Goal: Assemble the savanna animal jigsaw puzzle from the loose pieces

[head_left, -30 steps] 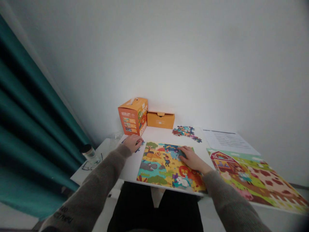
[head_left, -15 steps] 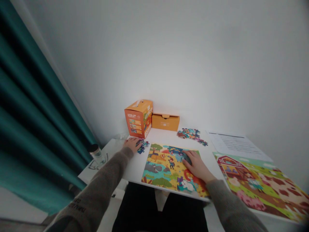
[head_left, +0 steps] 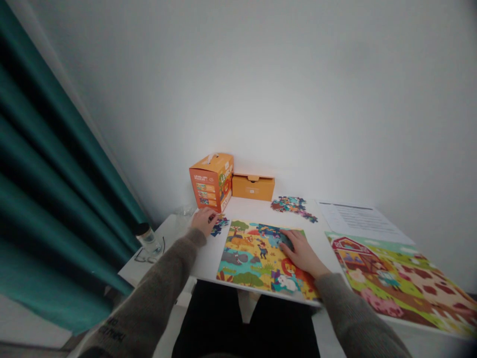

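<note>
My left hand [head_left: 203,220] reaches to a small pile of dark, multicoloured puzzle pieces [head_left: 219,225] in front of the orange box. Its fingers are curled in, closed on a puzzle piece [head_left: 212,218] at the pile's near left side. Flat on the table lies a bright animal puzzle [head_left: 244,248] with trees, a hippo and a lion. Several differently coloured pieces lie on it at its top and lower right. My right hand [head_left: 301,251] rests on the right part of this puzzle, open, thumb apart from the fingers, hiding some of the picture beneath.
An orange puzzle box [head_left: 212,181] and a lower orange carton [head_left: 253,188] stand against the wall. Another heap of pieces [head_left: 292,205] lies behind the puzzle. To the right are a printed sheet [head_left: 367,221] and a farm puzzle [head_left: 402,283]. A jar [head_left: 148,238] and glasses [head_left: 147,257] sit left.
The left hand's fingers have drawn in from lying over the pile to closing at a piece. The right hand stays on the puzzle. The whole view has shifted slightly.
</note>
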The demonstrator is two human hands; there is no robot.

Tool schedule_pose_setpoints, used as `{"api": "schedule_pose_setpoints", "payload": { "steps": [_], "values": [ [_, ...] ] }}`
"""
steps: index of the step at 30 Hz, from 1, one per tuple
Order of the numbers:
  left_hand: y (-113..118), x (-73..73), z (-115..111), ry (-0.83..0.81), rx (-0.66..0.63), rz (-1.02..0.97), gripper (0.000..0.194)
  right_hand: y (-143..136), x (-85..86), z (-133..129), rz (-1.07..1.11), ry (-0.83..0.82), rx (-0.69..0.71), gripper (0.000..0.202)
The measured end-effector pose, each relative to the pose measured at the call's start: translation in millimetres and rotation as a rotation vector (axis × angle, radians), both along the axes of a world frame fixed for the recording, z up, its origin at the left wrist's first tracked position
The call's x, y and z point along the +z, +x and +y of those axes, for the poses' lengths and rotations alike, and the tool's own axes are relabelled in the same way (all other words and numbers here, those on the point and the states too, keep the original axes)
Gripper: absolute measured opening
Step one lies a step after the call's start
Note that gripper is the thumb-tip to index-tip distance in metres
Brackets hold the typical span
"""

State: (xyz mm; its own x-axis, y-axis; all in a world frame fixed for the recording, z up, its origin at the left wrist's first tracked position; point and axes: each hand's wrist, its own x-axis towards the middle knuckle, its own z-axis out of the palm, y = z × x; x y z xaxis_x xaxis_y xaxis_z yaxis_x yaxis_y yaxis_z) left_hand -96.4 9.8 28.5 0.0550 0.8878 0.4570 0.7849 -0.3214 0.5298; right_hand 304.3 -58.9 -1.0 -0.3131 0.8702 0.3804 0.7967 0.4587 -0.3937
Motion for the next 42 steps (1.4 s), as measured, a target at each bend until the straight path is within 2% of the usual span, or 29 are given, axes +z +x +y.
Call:
{"api": "schedule_pose_setpoints", "payload": {
  "steps": [2, 5, 8, 10, 11, 14, 17, 19, 22, 23, 25, 28, 32, 35, 42],
  "values": [
    [9, 4.1, 0, -0.065, -0.034, -0.251, 0.026, 0, 0.6, 0, -0.002, 0.001, 0.001, 0.043],
    [30, 9.2, -5, -0.251, -0.193, -0.664, 0.037, -1, 1.2, -1, 0.000, 0.003, 0.006, 0.043],
    [57, 12.2, -20, -0.323, -0.343, -0.837, 0.040, -1, 1.1, 0, 0.003, 0.004, 0.010, 0.041],
    [74, 13.4, -35, -0.292, -0.388, -0.813, 0.034, 0, 1.8, 0, 0.007, 0.008, 0.012, 0.040],
    [81, 14.1, -43, -0.211, -0.400, -0.743, 0.027, 0, 3.1, 0, 0.011, 0.018, 0.013, 0.040],
    [97, 16.6, -66, 0.241, -0.397, -0.375, 0.010, -4, 12.5, -5, 0.031, 0.106, -0.002, 0.036],
    [109, 18.6, -81, 0.582, -0.546, -0.127, 0.019, -19, 30.8, -21, 0.112, 0.143, 0.001, 0.030],
    [117, 18.3, -87, 0.666, -0.625, -0.113, 0.021, -35, 45.2, -36, 0.307, 0.012, 0.052, 0.029],
    [126, 15.1, -91, 0.697, -0.666, -0.137, 0.019, -60, 63.6, -57, 0.757, -0.308, 0.148, 0.037],
    [128, 13.8, -91, 0.694, -0.678, -0.126, 0.019, -67, 67.9, -61, 0.846, -0.372, 0.195, 0.037],
    [129, 11.4, -91, 0.659, -0.707, -0.094, 0.019, -76, 72.8, -68, 0.922, -0.442, 0.229, 0.036],
    [127, 10.0, -89, 0.525, -0.707, -0.112, 0.022, -80, 71.4, -68, 0.916, -0.425, 0.208, 0.036],
    [124, 12.0, -88, 0.162, -0.598, -0.320, 0.025, -76, 62.1, -62, 0.918, -0.320, 0.128, 0.030],
    [126, 15.0, -91, -0.069, -0.602, -0.523, 0.027, -77, 59.2, -62, 0.972, -0.354, 0.130, 0.028],
    [138, 19.8, -94, -0.240, -0.644, -0.738, 0.030, -87, 64.0, -71, 1.179, -0.526, 0.094, 0.041]
  ]
}}
